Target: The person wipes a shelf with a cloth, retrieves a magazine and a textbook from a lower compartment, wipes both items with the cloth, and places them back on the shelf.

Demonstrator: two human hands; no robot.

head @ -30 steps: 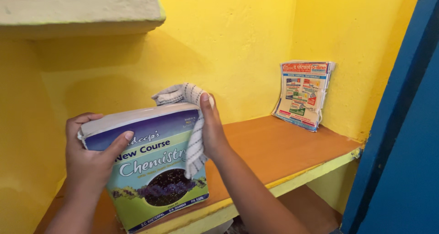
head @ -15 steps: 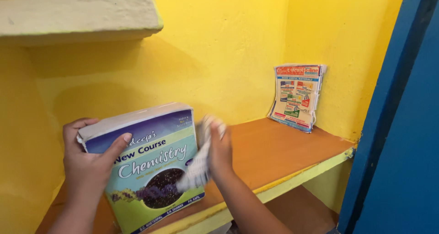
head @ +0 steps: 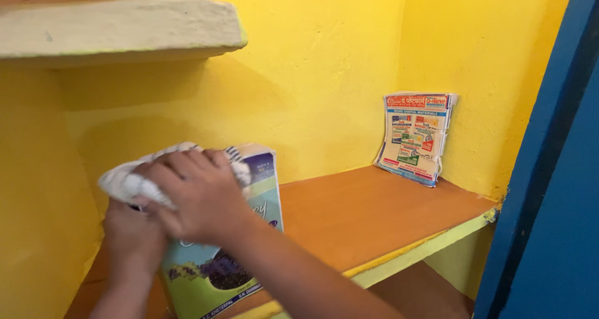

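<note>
Head view looks down at a thick book (head: 249,232) with a blue and green cover, standing upright at the left end of an orange shelf (head: 368,213). The right hand (head: 196,197) crosses over the book's top left part, its fingers curled tight round a white cloth with dark stripes (head: 134,183) that it presses against the book's upper edge. The left hand (head: 131,238) lies below and behind the right one at the book's left side; most of it is hidden, so how its fingers sit cannot be told. Well apart, at the far right end of the shelf, a thin stack of printed booklets (head: 413,137) leans against the yellow wall (head: 324,76) in the corner. Above the hands juts a pale concrete upper shelf (head: 118,26). A blue door frame (head: 549,169) runs down the right edge.
</note>
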